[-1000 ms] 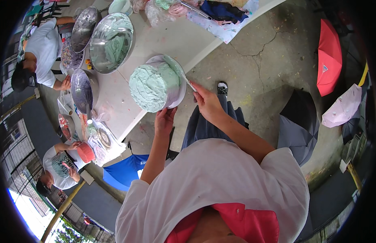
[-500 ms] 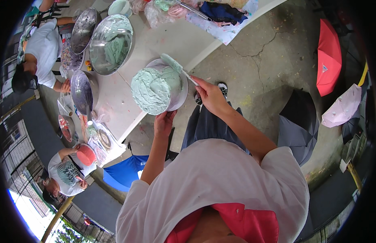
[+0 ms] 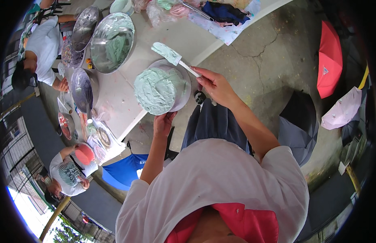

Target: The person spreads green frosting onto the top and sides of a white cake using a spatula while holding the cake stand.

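A round cake covered in pale green icing sits on a white round board, held off the table's edge. My left hand grips the board from underneath. My right hand holds a white-handled spatula whose blade, smeared with green icing, is lifted above the far side of the cake.
A white table carries a large steel bowl streaked with green icing, two more steel bowls, plastic bags and cloths. Two other people work at the table's left side. Red, pink and dark umbrellas lie on the concrete at right.
The spatula has lifted off the cake's right side and now points up and away from it. The cake and board sit lower and closer to me.
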The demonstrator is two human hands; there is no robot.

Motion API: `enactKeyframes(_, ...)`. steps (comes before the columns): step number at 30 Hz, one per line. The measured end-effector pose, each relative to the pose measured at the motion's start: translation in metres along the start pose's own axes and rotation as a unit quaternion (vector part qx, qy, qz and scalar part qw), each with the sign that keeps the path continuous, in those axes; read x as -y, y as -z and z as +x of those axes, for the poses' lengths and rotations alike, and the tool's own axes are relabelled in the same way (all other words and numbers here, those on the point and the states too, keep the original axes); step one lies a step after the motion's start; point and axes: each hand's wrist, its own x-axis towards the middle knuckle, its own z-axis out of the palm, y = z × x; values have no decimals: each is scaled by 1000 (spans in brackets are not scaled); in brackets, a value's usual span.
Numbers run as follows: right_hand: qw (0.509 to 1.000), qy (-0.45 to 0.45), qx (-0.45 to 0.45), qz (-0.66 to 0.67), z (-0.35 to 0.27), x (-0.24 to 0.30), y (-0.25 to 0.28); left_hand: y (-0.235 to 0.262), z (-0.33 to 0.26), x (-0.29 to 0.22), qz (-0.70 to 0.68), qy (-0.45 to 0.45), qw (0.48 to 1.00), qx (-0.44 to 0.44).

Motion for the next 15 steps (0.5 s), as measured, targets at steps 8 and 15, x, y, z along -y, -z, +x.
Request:
enactKeyframes(8, 1000, -26, 3, -6, -35, 16, 0, -32, -5, -2, -26, -28, 997, -59)
enactKeyframes(15, 992, -90, 41, 72, -37, 15, 14, -38, -7, -8, -38, -37, 995, -80)
